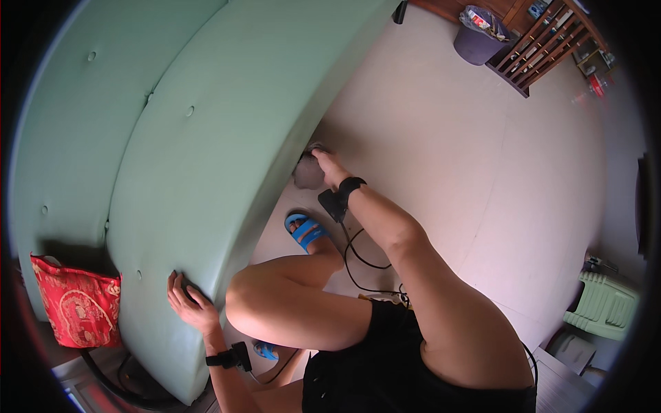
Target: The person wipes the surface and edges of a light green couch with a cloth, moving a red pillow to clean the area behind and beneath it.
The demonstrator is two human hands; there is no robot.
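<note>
My right hand [330,168] reaches down to the floor at the foot of the green sofa [206,172]. Its fingers are closed on a bunched grey cloth [309,173], which lies partly by the sofa's lower edge. The fingertips are partly hidden. On the sofa seat near its front edge rests my left hand [193,306], fingers stretched out and thumb apart. A dark patch shows between thumb and fingers; I cannot tell whether it is a shadow or a small thing.
A red patterned bag [79,303] sits on the sofa at the left. Black cables [354,265] trail from the wrist bands past my blue sandal [303,228]. Farther off stand a purple bin [478,45] and a wooden rack [540,51]. A green plastic stool [604,303] is at the right.
</note>
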